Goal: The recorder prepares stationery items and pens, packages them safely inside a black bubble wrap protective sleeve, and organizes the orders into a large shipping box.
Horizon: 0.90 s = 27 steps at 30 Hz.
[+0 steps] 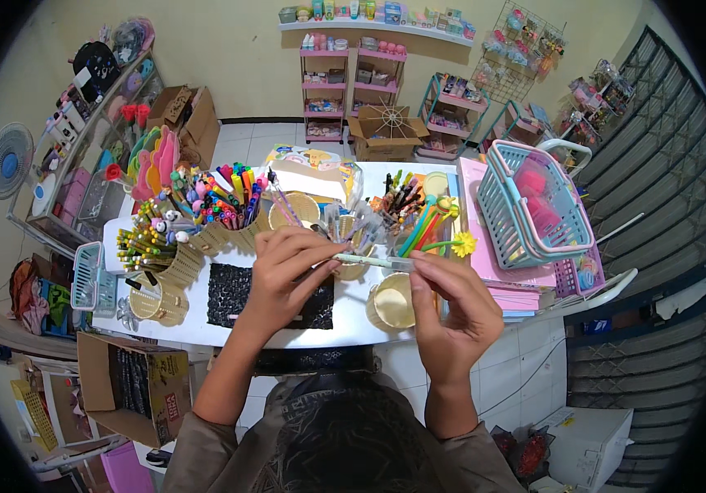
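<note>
A slim pale-green pen (361,260) lies level between my two hands above the white table. My left hand (280,267) pinches its left end between thumb and fingers. At the other end, my right hand (455,308) pinches the pen's clear, see-through part. Below my left hand is a black textured mat (229,292) with a thin pinkish stick (266,319) across it, partly hidden by my wrist. A cream woven basket (392,302) stands just left of my right hand. Behind the pen, another holder carries clear-wrapped pens (351,226).
Woven holders with colourful pens (238,193) and patterned pencils (143,246) crowd the table's left. An overturned basket (160,304) lies at its front left. Blue-pink shopping baskets (525,214) sit on pink boxes at right. An open cardboard box (135,386) stands low at left.
</note>
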Motion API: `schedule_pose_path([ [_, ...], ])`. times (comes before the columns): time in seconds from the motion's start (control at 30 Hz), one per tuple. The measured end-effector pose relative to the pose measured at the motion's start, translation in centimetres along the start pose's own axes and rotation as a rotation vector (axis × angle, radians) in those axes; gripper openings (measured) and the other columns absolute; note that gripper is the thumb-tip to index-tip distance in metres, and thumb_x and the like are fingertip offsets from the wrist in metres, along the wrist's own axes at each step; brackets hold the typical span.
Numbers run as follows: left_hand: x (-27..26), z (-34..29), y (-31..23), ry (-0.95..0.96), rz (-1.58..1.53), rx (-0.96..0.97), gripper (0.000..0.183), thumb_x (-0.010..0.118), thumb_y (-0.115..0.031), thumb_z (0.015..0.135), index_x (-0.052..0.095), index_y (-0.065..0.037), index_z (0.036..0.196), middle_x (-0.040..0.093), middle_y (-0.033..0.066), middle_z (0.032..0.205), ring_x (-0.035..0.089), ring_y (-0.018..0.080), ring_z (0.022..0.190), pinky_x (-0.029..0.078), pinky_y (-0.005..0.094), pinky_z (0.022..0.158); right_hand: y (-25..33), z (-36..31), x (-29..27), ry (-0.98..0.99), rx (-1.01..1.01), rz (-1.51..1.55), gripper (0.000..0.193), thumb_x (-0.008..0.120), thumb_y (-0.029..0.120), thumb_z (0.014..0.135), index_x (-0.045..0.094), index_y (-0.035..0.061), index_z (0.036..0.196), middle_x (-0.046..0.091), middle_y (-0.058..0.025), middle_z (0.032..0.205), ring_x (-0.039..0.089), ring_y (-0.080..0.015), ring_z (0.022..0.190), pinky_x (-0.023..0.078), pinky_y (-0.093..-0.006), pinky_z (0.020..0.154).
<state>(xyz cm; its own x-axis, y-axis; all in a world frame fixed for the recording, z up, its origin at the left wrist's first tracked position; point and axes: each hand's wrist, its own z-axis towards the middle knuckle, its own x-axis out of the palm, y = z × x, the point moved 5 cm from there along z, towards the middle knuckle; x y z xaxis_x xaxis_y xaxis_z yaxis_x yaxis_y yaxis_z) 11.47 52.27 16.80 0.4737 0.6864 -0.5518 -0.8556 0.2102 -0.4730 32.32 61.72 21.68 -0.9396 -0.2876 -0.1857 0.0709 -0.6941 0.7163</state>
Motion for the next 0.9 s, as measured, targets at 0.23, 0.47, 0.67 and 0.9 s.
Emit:
schedule_pose_path([
  [0.23,-4.1,-3.9,2.2,0.053,-0.041,-0.098,0.029,0.088,-0.004,0.088,0.088,-0.009,0.117,0.082,0.0053,0.099,0.072,0.0217,0.091,0.045,0.0366,0.087,-0.3,-2.2,2.7,0.162,0.161,0.010,0.022,0.083,-0.008,0.093,0.083,-0.0040,0.115,0.084,-0.0179,0.111,0.081,-0.0253,0.101,0.062,-0.0349,0.092],
  [0.47,-7.7,-10.9,6.4,0.116,-0.184,-0.414,0.035,0.086,-0.006,0.092,0.088,-0.017,0.126,0.074,0.0044,0.105,0.069,0.0226,0.094,0.047,0.0345,0.087,-2.5,-5.3,9.0,0.436,0.226,-0.042,0.017,0.082,-0.005,0.093,0.083,-0.0023,0.110,0.083,-0.0179,0.107,0.082,-0.0313,0.098,0.063,-0.0372,0.087],
  [0.67,-8.4,-14.4,8.4,0.257,-0.035,-0.431,0.032,0.084,-0.010,0.095,0.087,-0.017,0.126,0.071,0.0032,0.106,0.065,0.0217,0.104,0.043,0.0366,0.094,-7.0,-8.9,12.3,0.565,0.408,-0.035,0.014,0.082,0.000,0.093,0.084,-0.0024,0.106,0.083,-0.0178,0.102,0.081,-0.0319,0.092,0.062,-0.0379,0.083],
  [0.9,-7.9,-15.9,9.6,0.321,-0.023,-0.372,0.031,0.085,-0.011,0.094,0.087,-0.015,0.124,0.072,0.0008,0.105,0.065,0.0201,0.104,0.038,0.0376,0.095,-8.3,-11.2,13.6,0.541,0.413,-0.087,0.015,0.080,-0.001,0.091,0.084,-0.0018,0.105,0.083,-0.0183,0.101,0.079,-0.0349,0.093,0.061,-0.0408,0.086],
])
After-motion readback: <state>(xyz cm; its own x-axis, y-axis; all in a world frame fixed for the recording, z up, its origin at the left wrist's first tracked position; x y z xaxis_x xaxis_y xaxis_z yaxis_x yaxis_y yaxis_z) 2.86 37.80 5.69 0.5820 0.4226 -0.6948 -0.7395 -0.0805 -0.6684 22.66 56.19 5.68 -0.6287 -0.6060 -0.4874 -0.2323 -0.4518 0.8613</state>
